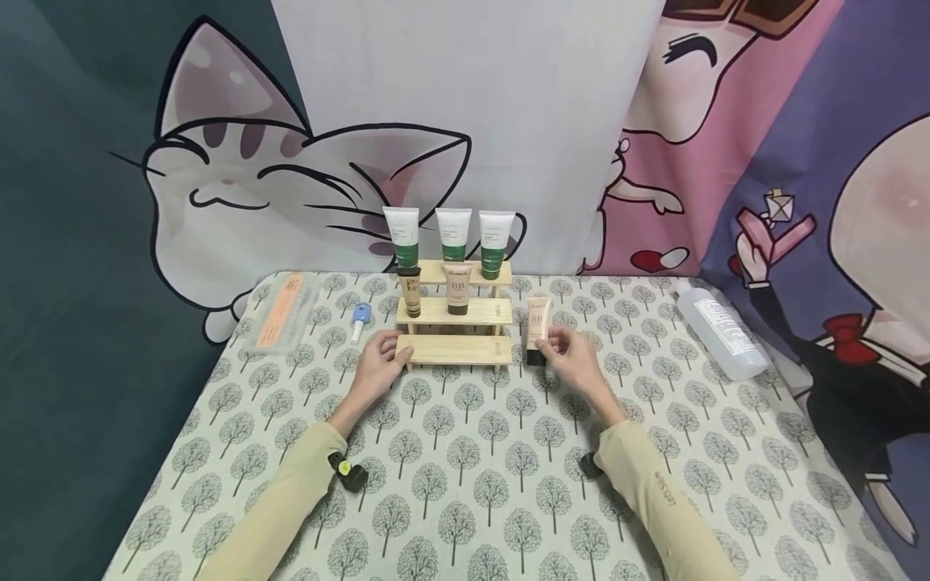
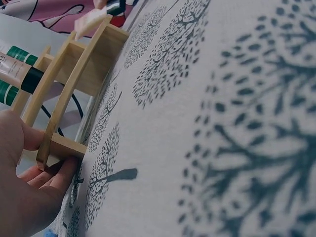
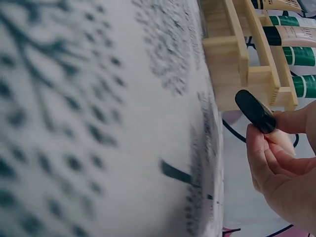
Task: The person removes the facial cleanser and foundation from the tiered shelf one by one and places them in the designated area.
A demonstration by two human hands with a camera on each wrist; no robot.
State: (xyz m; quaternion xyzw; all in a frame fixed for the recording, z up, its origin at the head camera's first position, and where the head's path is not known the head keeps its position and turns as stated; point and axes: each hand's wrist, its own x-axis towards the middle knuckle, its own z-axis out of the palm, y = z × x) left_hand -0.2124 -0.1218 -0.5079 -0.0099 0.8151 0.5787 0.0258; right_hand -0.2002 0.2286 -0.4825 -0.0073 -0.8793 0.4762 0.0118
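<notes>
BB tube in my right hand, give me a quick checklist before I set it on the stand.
1. Right hand pinching the held tube: ok.
2. Left hand gripping the stand at its left end: ok.
3. Room on the middle shelf: ok, bare wood right of the standing BB tube.
4. Three green-and-white tubes standing at the back: ok.
5. Held tube over a shelf: not ok, it is right of the stand.
</notes>
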